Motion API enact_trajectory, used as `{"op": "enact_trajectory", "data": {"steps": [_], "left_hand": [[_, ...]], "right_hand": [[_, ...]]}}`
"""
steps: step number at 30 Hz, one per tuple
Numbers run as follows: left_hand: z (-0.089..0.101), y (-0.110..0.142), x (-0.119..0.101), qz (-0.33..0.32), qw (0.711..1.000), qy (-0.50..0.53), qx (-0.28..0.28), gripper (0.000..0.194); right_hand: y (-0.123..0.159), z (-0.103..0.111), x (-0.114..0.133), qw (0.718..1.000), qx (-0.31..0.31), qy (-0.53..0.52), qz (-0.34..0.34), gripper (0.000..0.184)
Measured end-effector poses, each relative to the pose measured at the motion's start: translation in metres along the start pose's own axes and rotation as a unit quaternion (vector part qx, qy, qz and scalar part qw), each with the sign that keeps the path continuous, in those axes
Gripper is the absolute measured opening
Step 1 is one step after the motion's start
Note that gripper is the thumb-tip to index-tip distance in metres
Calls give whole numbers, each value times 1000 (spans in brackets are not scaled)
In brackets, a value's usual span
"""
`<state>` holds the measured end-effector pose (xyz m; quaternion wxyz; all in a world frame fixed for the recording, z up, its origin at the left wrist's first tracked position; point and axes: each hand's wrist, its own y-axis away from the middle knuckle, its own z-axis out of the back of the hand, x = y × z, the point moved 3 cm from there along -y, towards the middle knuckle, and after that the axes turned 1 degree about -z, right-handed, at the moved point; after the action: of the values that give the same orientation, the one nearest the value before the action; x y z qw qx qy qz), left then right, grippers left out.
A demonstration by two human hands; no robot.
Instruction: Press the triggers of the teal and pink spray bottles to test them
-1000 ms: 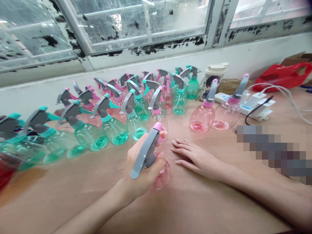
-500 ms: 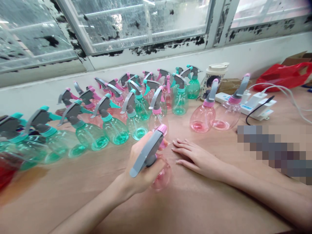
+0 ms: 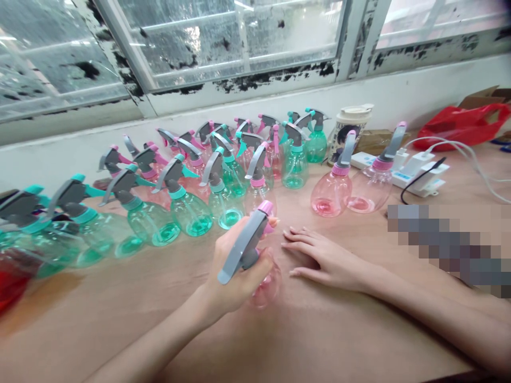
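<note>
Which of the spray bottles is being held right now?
The pink bottle at front centre, in the left hand. It alone is gripped; the right hand lies flat on the table.

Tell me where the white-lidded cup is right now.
In the head view, the white-lidded cup stands right of centre at the back of the table, between a green spray bottle and some brown cardboard, beyond the right hand.

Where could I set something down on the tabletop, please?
The widest bare tabletop lies on the near side of the left hand and right hand; a narrow strip separates the bottle cluster from the two pink bottles at right. Left and back, where that cluster stands, is crowded.
</note>
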<state>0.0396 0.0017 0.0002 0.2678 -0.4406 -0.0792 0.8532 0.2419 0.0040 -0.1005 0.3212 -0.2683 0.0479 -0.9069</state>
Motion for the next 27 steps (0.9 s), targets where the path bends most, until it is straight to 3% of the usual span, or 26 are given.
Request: {"op": "enact_trajectory", "data": {"steps": [7,10,15,20,27], "left_hand": [[-3,-1,5,11,999,40,-30,27],[-3,0,6,16,998,35,-40,16],[-4,-3,10,-20,997,31,-65,11],[-5,-6,13,-12,995,67,-66,32],[-3,-2,1,-40,998,38,-7,56]], "right_hand": [[2,0,16,997,-14,-79,-4,78],[-2,0,38,987,-63,-142,-30,82],[-17,-1,79,966,-148,-210,12,91],[-30,-7,93,956,-211,-202,0,83],[-19,-1,84,964,-212,-151,-50,67]]}}
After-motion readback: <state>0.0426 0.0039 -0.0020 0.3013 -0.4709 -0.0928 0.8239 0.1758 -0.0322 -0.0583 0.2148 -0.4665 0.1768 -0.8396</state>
